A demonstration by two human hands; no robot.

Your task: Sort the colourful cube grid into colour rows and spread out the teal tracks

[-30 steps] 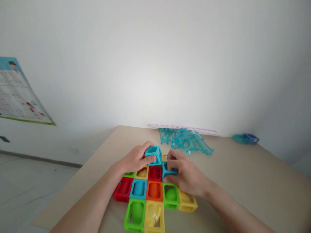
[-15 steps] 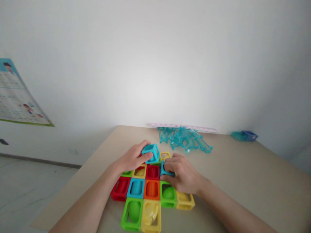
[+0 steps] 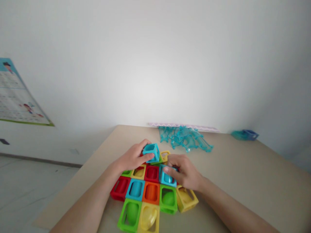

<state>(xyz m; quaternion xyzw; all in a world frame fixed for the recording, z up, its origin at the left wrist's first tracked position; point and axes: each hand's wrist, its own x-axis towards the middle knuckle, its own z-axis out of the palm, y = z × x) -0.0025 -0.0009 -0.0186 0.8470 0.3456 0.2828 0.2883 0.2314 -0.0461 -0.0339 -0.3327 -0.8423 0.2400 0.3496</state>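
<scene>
A flat cluster of hollow coloured blocks point(image 3: 152, 192) in red, blue, orange, green and yellow lies on the beige table point(image 3: 243, 181). My left hand point(image 3: 132, 158) is closed round a light blue cube block point(image 3: 151, 152) raised a little above the cluster's far edge. My right hand point(image 3: 183, 171) pinches another light blue block point(image 3: 166, 178) that sits in the cluster beside a red one. A yellow block point(image 3: 165, 155) shows between the two hands.
A heap of clear teal track pieces point(image 3: 184, 139) lies at the table's far edge by the white wall. A small blue and teal object point(image 3: 245, 134) sits at the far right. A poster point(image 3: 17, 97) hangs on the left wall.
My right hand and its blue block have shifted slightly toward me and to the right. The nearest blocks of the cluster have spread a little. My left hand keeps its cube almost still.
</scene>
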